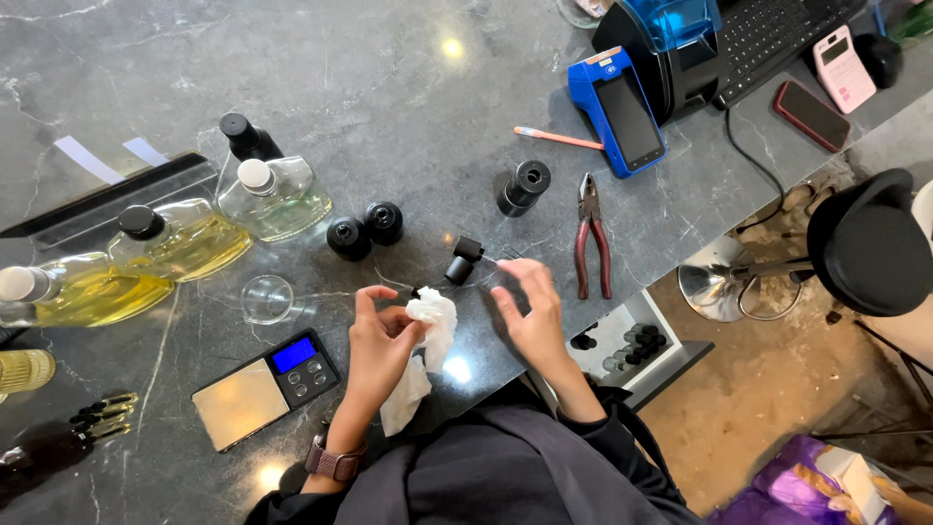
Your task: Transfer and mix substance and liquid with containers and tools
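L hand [377, 340] clamped on crumpled white tissue [428, 335] at bench [389, 87] front edge. R hand [530, 311] fingers apart, empty, just beside small black spray cap [464, 260]. Looks like wiping step; red-handled pliers [591, 243] nearby.

Three flat glass bottles [175, 243] lie at nine o'clock, three black caps [384, 222] at the centre, one pair of pliers [590, 243] at three o'clock, one scale [267, 386] at seven.
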